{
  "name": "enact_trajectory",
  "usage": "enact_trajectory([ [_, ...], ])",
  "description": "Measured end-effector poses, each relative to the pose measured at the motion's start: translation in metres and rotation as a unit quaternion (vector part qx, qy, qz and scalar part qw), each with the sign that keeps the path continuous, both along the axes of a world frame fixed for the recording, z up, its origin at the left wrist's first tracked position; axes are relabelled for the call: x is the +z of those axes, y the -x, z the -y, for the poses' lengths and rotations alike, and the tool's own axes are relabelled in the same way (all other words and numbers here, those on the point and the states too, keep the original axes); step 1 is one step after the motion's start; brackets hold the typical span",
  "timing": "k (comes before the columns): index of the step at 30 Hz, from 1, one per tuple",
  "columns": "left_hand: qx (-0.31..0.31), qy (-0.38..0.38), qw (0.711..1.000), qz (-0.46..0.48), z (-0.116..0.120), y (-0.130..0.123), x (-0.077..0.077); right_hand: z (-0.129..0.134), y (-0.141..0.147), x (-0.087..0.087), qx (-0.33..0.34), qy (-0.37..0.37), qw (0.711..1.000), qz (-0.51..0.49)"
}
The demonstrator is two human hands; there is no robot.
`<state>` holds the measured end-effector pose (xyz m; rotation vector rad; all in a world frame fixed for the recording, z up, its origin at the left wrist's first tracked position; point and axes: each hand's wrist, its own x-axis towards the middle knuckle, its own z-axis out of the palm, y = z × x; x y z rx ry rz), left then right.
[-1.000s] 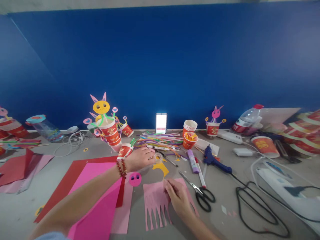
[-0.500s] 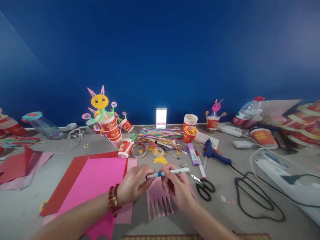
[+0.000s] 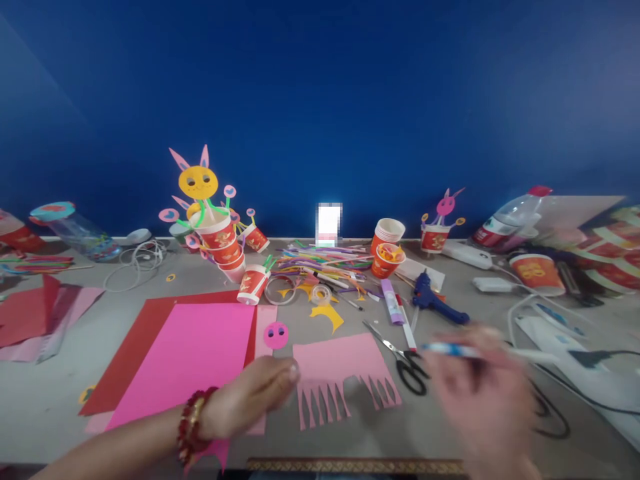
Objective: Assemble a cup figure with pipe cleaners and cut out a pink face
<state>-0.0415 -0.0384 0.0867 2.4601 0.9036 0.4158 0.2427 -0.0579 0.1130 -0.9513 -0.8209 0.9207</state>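
Observation:
A blue and white marker (image 3: 450, 349) is in my right hand (image 3: 483, 393), which is blurred at the right, in front of the black-handled scissors (image 3: 400, 357). My left hand (image 3: 253, 393), with a red bead bracelet, is closed beside the pink fringed paper (image 3: 335, 360); what its fingers hold, if anything, is hidden. Just above it is a small pink round face (image 3: 276, 335) with two eyes. Bright pink paper (image 3: 195, 360) lies on red sheets to the left.
Stacked red cups with a yellow rabbit face (image 3: 199, 182) stand at the back left. Pipe cleaners (image 3: 325, 260) lie at the back centre. Rightward are a glue stick (image 3: 391, 301), a blue glue gun (image 3: 435, 300), a bottle (image 3: 510, 217) and cables.
My hands have moved apart. The right one has carried the marker to the right, uncovering the fringed paper. The pink round face now shows above my left hand.

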Motion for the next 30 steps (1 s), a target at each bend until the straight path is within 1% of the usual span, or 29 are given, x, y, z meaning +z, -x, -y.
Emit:
enact_trajectory([
  [1,0.055,-0.063,0.996,-0.023,-0.006,0.007,-0.003,-0.003,-0.012,0.005,-0.043,-0.032,0.998,-0.038],
  [2,0.091,-0.137,0.984,-0.062,-0.015,0.012,-0.008,-0.005,-0.02,0.005,-0.063,-0.038,0.996,-0.041],
  [3,0.104,-0.161,0.979,-0.074,-0.027,0.014,-0.013,-0.008,-0.023,0.002,-0.054,-0.015,0.998,-0.031],
  [5,0.104,-0.182,0.974,-0.09,-0.053,0.011,-0.025,-0.012,-0.015,-0.015,0.002,0.054,0.999,0.004],
  [6,0.107,-0.191,0.971,-0.101,-0.067,0.006,-0.03,-0.014,-0.006,-0.026,0.037,0.09,0.995,0.028],
  [7,0.109,-0.2,0.968,-0.109,-0.08,0.0,-0.036,-0.015,0.005,-0.037,0.051,0.109,0.992,0.046],
  [9,0.105,-0.216,0.963,-0.121,-0.099,-0.013,-0.045,-0.017,0.024,-0.055,0.086,0.13,0.985,0.08],
  [10,0.106,-0.224,0.961,-0.124,-0.106,-0.018,-0.049,-0.017,0.03,-0.061,0.097,0.132,0.982,0.092],
  [13,0.111,-0.243,0.956,-0.122,-0.114,-0.027,-0.054,-0.015,0.035,-0.07,0.126,0.134,0.974,0.132],
  [15,0.111,-0.249,0.956,-0.112,-0.112,-0.026,-0.052,-0.012,0.03,-0.072,0.148,0.126,0.965,0.174],
  [17,0.098,-0.25,0.959,-0.096,-0.106,-0.021,-0.049,-0.009,0.024,-0.075,0.165,0.1,0.953,0.233],
  [20,0.051,-0.245,0.966,-0.064,-0.09,-0.012,-0.044,-0.008,0.017,-0.082,0.161,0.043,0.928,0.334],
  [22,0.017,-0.238,0.97,-0.046,-0.075,-0.006,-0.043,-0.01,0.015,-0.086,0.155,0.021,0.912,0.38],
  [24,-0.018,-0.225,0.974,-0.025,-0.059,-0.001,-0.045,-0.011,0.013,-0.089,0.152,0.014,0.903,0.401],
  [26,-0.06,-0.196,0.979,0.013,-0.044,0.005,-0.048,-0.012,0.011,-0.092,0.155,0.015,0.901,0.405],
  [28,-0.077,-0.164,0.983,0.022,-0.033,0.011,-0.053,-0.013,0.009,-0.095,0.159,0.016,0.899,0.408],
  [30,-0.082,-0.149,0.985,0.011,-0.027,0.016,-0.057,-0.015,0.007,-0.097,0.162,0.016,0.895,0.416],
])
